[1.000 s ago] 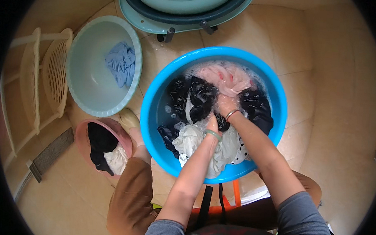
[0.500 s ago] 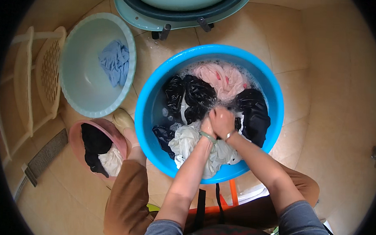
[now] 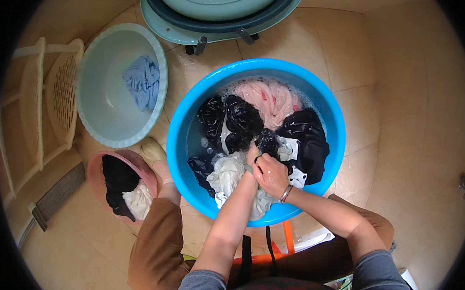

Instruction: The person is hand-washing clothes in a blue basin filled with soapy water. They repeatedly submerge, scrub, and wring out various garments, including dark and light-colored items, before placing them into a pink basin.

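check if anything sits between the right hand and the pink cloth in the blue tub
Yes: seen from above, a bunched black cloth lies between the right hand and the pink cloth, near the middle of the blue tub. What lies beneath it is hidden.

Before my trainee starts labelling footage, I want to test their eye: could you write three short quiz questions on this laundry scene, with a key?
1. Multiple choice: in the picture, which colour of cloth lies nearest the top edge of the blue tub? a) white b) pink c) navy
2. True or false: the light blue cloth lies in the pale green basin.
3. Fill in: in this view, the right hand lies over the other arm's ____.

Key: 1. b, the pink cloth. 2. True. 3. Wrist: the left wrist.
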